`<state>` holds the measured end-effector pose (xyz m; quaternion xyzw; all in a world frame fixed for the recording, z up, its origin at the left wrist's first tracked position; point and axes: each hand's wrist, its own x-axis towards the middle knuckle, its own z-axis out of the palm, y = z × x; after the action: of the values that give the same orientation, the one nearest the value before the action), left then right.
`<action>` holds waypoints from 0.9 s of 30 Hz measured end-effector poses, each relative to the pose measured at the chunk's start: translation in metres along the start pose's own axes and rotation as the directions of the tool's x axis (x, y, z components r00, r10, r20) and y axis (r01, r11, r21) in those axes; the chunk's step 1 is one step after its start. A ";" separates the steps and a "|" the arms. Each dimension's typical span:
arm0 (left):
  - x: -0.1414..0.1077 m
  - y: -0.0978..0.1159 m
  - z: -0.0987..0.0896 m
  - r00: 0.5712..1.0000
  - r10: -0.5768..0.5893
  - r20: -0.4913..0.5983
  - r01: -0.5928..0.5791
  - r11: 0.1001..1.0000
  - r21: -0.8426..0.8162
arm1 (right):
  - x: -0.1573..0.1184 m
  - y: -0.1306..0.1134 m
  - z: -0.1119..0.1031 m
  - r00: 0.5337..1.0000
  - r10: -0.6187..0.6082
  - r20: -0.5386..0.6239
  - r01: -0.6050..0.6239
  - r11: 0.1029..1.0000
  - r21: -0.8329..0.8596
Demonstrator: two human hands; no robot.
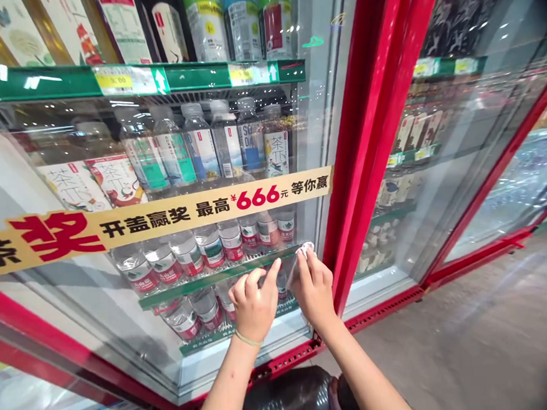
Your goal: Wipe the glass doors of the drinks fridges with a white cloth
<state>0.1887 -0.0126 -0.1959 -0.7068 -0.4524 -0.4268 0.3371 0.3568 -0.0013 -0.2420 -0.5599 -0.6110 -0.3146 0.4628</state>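
A glass cooler door (pixel 318 133) with a printed yellow strip (pixel 217 210) across it stands right in front of me. My right hand (pixel 315 283) pinches a crumpled white wipe (pixel 297 272), held at the glass near the door's lower right; whether it is tissue or cloth I cannot tell. To its left, my left hand (pixel 256 300) is empty, fingers loosely bent and apart, one digit pointing up. It is close to the glass, but contact cannot be made out. Behind both hands, inside the cooler, are water bottles (pixel 211 250) with red labels.
A red door frame (pixel 367 136) rises just right of my hands, with more red-framed coolers (pixel 489 215) beyond. Grey floor (pixel 473 316) lies at the lower right. Green shelf edges (pixel 199 78) and drinks are behind the glass. A dark shiny object (pixel 290 400) is below my arms.
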 end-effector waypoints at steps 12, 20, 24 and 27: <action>0.000 0.005 -0.008 0.996 -0.062 0.069 0.065 0.997 -0.036 | 0.002 -0.010 -0.003 0.997 0.078 -0.028 -0.078 0.997 0.013; -0.002 0.011 -0.017 0.989 -0.092 0.117 0.090 0.996 0.023 | 0.009 -0.010 -0.010 0.997 0.044 0.056 -0.045 0.999 0.021; -0.007 0.006 -0.021 0.993 -0.075 0.087 0.066 0.993 0.093 | 0.008 -0.005 -0.005 0.978 0.198 -0.065 -0.201 0.978 -0.052; -0.011 0.006 -0.021 0.996 -0.081 0.048 0.074 0.988 0.135 | 0.005 -0.005 -0.004 0.983 0.184 -0.014 -0.184 0.982 -0.029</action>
<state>0.1856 -0.0368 -0.1979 -0.6756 -0.5159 -0.3895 0.3545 0.3534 -0.0040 -0.2356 -0.6191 -0.5492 -0.2827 0.4851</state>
